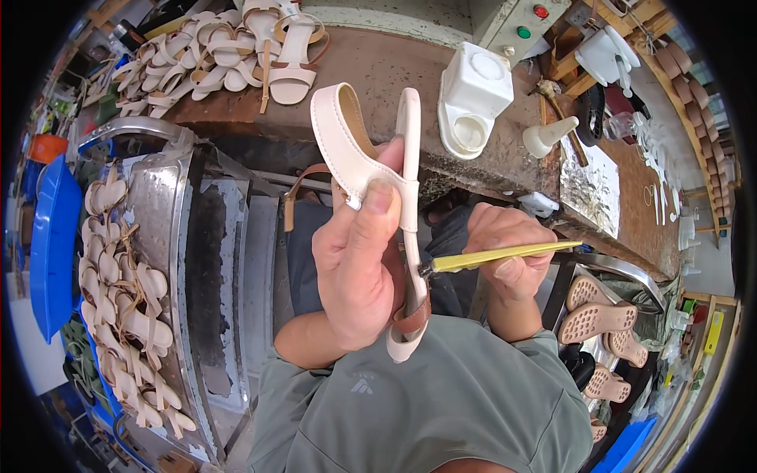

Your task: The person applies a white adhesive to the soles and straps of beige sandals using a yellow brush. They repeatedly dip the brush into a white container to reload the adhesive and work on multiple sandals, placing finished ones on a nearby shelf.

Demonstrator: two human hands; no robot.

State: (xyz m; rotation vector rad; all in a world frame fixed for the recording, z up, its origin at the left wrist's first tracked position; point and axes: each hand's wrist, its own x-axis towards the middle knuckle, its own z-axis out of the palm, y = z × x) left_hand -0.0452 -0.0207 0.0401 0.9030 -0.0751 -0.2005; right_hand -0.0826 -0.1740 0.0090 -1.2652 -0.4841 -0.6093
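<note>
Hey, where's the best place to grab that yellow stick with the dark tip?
Probably along the right half of the yellow stick, coming from the right, where the right hand holds it: it extends rightward, long and slim, while the dark tip points left at the sandal.

On my screen I saw a pale pink sandal (408,197) with a brown strap (412,317), a yellow brush (493,257), a grey-green shirt (426,402) and dotted beige soles (598,324).
</note>
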